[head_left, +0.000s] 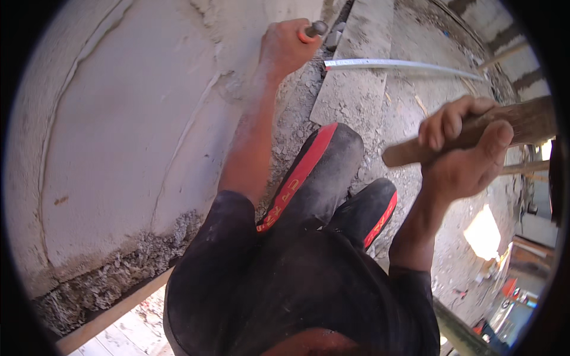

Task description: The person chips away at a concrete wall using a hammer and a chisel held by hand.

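Observation:
My left hand (288,50) is closed around a chisel (319,27) against the plastered wall (136,113). The chisel's round metal end and an orange-red collar stick out past my fist; its blade is hidden. On the other side, my right hand (460,157) grips a thick wooden mallet or club (531,118), raised above the floor. Its narrow end points toward my knees, and its wide end runs out at the right edge. The two tools are apart. Cracks and ridges run across the wall, with rough broken plaster (136,258) along its lower side.
A long pale metal straightedge (392,62) lies across a dusty board (356,71) on the rubble-strewn floor (427,107). A wooden beam (113,308) borders the lower left. At the lower right are tools and a bluish object (519,323).

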`<state>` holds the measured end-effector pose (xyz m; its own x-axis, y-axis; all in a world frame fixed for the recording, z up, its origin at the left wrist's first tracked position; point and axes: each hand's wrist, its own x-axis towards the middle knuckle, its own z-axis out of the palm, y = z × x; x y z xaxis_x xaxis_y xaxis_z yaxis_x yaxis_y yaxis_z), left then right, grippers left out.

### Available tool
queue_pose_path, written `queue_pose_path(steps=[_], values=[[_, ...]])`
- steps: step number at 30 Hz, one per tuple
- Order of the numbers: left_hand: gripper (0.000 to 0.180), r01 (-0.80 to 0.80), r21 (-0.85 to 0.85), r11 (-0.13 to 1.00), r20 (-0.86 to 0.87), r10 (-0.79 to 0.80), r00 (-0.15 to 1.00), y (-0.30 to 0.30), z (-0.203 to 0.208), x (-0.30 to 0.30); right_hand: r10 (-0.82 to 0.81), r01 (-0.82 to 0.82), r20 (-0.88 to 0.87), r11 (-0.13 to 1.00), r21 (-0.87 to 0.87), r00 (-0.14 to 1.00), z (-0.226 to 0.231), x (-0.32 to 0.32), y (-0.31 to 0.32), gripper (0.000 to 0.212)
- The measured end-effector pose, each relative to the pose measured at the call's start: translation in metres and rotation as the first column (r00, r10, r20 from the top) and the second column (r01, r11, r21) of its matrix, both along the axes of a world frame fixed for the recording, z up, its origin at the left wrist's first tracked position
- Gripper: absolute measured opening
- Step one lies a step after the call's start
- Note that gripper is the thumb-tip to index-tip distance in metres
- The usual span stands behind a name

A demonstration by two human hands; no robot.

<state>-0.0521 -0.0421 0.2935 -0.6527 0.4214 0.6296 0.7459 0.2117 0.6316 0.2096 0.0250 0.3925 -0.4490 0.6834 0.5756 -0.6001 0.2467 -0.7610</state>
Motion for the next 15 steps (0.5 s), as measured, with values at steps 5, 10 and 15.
queue_pose_path(steps=[5,10,15], values=[[0.024,0.135,-0.247,0.959,0.123,-0.108,0.987,0.005,-0.017,-0.012,-0.152,-0.193,0.714,0.906,0.377,0.684,-0.075,-0.031,0.032,0.043],[0.018,0.048,-0.242,0.969,0.206,0.003,0.979,-0.010,-0.020,0.012,0.046,-0.043,0.409,0.999,-0.018,0.911,-0.021,0.002,0.037,0.037],[0.009,0.257,-0.356,0.898,-0.167,-0.332,0.928,0.030,-0.016,0.079,-0.020,0.009,-0.039,0.963,-0.270,0.999,-0.013,0.038,0.056,0.041]])
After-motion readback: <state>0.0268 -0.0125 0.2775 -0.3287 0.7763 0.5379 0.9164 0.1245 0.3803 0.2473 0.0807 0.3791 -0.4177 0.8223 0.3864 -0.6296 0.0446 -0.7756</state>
